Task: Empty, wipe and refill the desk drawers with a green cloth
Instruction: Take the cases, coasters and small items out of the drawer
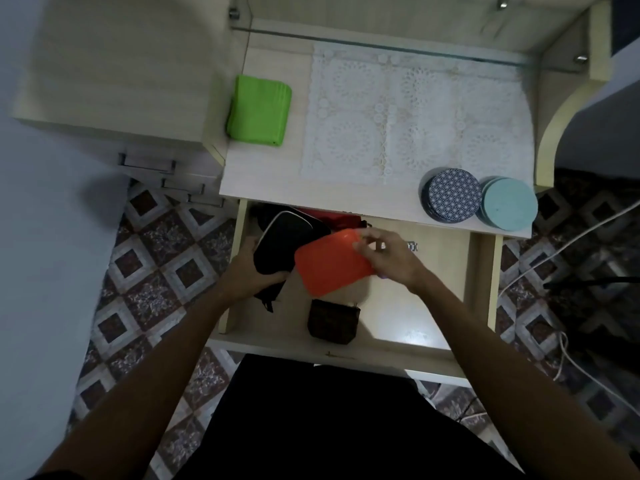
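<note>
The desk drawer stands pulled out below the desk top. My left hand grips a black zip case with a white edge at the drawer's left side. My right hand holds an orange flat box by its right end, tilted above the drawer floor. A small dark pouch lies near the drawer's front. Something red shows at the drawer's back, partly hidden under the desk top. The folded green cloth lies on the desk top at the left.
A white lace mat covers the middle of the desk top. Two stacks of round coasters, dark patterned and pale blue, sit at its right front edge. A drawer unit stands left. Cables run across the tiled floor right.
</note>
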